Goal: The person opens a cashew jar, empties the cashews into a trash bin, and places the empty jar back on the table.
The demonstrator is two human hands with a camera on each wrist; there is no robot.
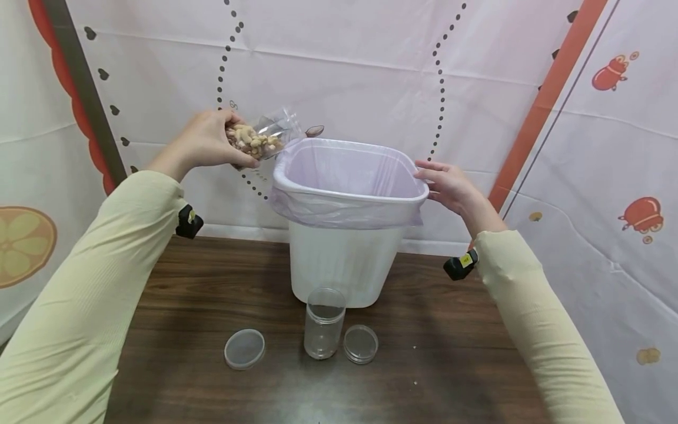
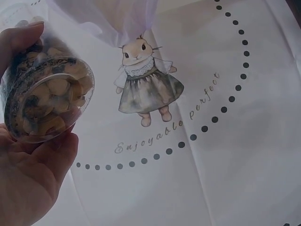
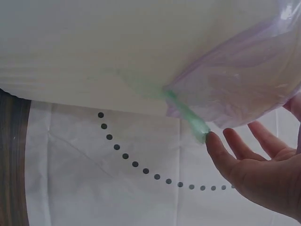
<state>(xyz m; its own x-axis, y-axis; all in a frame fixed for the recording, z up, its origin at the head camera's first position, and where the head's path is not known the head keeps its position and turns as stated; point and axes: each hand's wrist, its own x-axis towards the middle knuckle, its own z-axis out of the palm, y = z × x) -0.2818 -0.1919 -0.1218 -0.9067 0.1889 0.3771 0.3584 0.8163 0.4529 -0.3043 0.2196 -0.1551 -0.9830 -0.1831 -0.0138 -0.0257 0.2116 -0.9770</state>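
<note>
My left hand (image 1: 209,141) grips a clear plastic jar (image 1: 288,125) by its lower part, thumb on one side and fingers on the other. Pale nuts (image 1: 254,140) fill much of it, and it lies tilted, mouth toward the bin rim. In the left wrist view the jar's round base (image 2: 56,101) faces the camera, nuts showing through. At the right rim of the white bin (image 1: 344,259), my right hand (image 1: 447,185) rests loosely extended fingers by the folded-over lilac bag (image 1: 339,212). A pale green strip (image 3: 190,117) of the bag hangs at a fingertip in the right wrist view.
A second clear jar (image 1: 324,330), uncapped, stands upright before the bin. Round lids lie on either side of it, a frosted one (image 1: 244,348) and a clear one (image 1: 361,344). The wooden table (image 1: 201,282) meets a printed cloth backdrop (image 1: 339,76) behind and at both sides.
</note>
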